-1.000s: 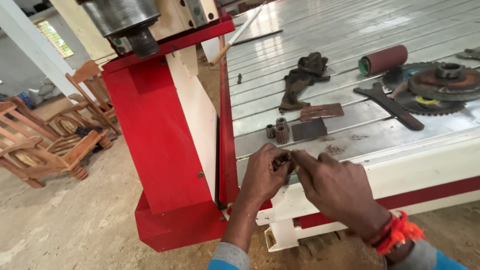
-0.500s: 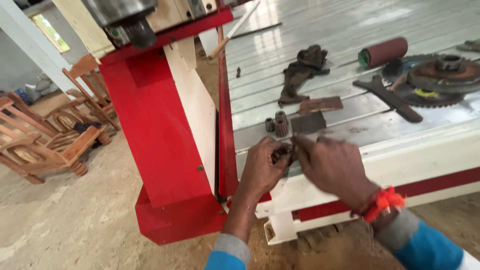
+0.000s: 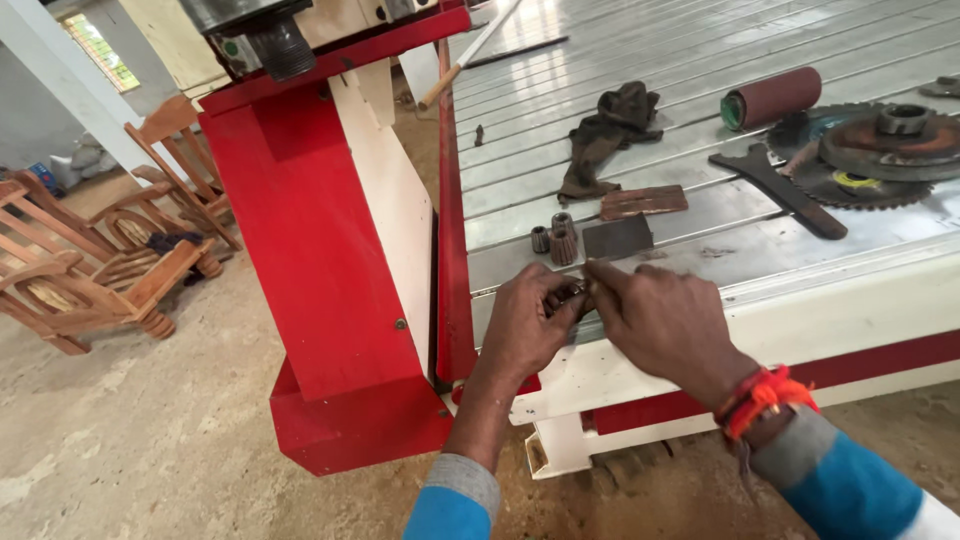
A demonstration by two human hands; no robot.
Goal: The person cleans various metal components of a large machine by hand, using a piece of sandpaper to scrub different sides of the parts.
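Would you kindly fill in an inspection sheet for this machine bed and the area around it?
Surface: grey slotted machine bed, dusty near the front edge.
Job's things: small dark part pinched between both hands; its kind cannot be told.
Clutter: two ribbed metal sleeves, dark flat plate, rusty plate, dark rag, sandpaper roll, flat wrench, toothed discs.
Grippers: left hand and right hand both closed on the part at the bed's edge.
Cables: nothing seen.
Surroundings: red machine column, wooden chairs, dusty concrete floor.
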